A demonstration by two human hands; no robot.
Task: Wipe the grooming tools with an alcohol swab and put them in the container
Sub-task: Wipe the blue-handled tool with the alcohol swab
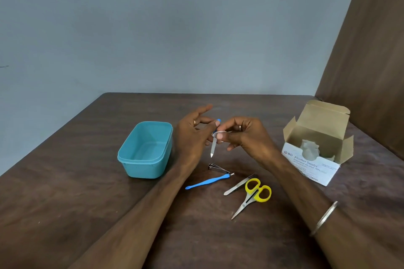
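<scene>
Now, mid-frame above the worktop (87, 203): my left hand (192, 135) pinches the blue-handled nail file (213, 145) near its handle end, outer fingers spread; metal tip points down and hangs clear of the surface. My right hand (244, 137) pinches a white alcohol swab (215, 134) against the file's blade, just below the handle. Ring on each hand; metal bangle (323, 218) on my right forearm, lower right of frame.

Teal container (145, 150) sits left of centre, just beside my left wrist. Below the hands, on the worktop: nail clipper (216, 168), with a blue cuticle tool (207, 181) just beneath it, tips close. Right of those, tweezers (238, 184) beside yellow-handled scissors (253, 196), nearly touching. Open box of alcohol swabs (314, 166) stands at right, flaps up.
</scene>
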